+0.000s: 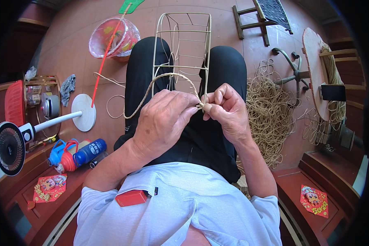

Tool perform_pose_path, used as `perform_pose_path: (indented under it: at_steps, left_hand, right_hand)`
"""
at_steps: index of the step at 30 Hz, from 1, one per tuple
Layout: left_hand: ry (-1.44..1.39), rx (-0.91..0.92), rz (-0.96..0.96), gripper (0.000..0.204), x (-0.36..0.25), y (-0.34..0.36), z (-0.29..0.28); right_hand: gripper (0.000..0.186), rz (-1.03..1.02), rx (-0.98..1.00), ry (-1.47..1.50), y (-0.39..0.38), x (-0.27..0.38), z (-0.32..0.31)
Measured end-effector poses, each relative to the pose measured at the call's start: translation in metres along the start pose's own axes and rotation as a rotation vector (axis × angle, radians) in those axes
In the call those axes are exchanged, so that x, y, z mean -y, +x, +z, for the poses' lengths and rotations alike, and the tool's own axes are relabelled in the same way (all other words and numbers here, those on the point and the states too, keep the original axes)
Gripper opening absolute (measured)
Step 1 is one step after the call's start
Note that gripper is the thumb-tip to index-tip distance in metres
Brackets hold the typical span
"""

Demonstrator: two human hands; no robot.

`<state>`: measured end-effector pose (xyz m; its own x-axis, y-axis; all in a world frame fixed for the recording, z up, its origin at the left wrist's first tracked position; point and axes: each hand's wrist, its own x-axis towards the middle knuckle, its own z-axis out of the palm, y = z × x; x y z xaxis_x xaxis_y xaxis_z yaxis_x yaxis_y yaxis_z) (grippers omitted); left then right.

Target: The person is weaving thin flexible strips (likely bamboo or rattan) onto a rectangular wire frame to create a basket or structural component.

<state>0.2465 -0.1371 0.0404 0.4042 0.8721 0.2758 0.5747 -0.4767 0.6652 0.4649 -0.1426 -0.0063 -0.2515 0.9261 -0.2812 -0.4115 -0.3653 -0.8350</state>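
Working the tan cord (170, 74), apparently a twisting or knotting step, by the near end of the wire frame (182, 31). Left hand (164, 117) has thumb and fingers pinched on the cord; right hand (227, 108) clamps it just beside. Cord crossing sits between the fingertips, slack looping up past the left hand. Frame's between the knees, just beyond both hands; can't tell if it's tied on. Next move likely calls for steady pinch, even tension.
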Motion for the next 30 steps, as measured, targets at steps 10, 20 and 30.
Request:
perform_pose_path:
  at_steps: [10, 20, 30]
  left_hand:
    - [-0.304, -0.001, -0.255, 0.027, -0.007, 0.003, 0.012]
    - [-0.298, 0.052, -0.198, 0.027, -0.001, 0.008, 0.006]
    - [0.141, 0.062, 0.131, 0.016, 0.015, 0.021, -0.003]
  right_hand:
    - [0.029, -0.004, -0.004, -0.022, -0.001, 0.003, 0.001]
    - [0.030, -0.042, -0.039, -0.034, -0.001, -0.003, 0.003]
    - [0.031, -0.018, -0.040, -0.037, -0.001, 0.000, 0.004]
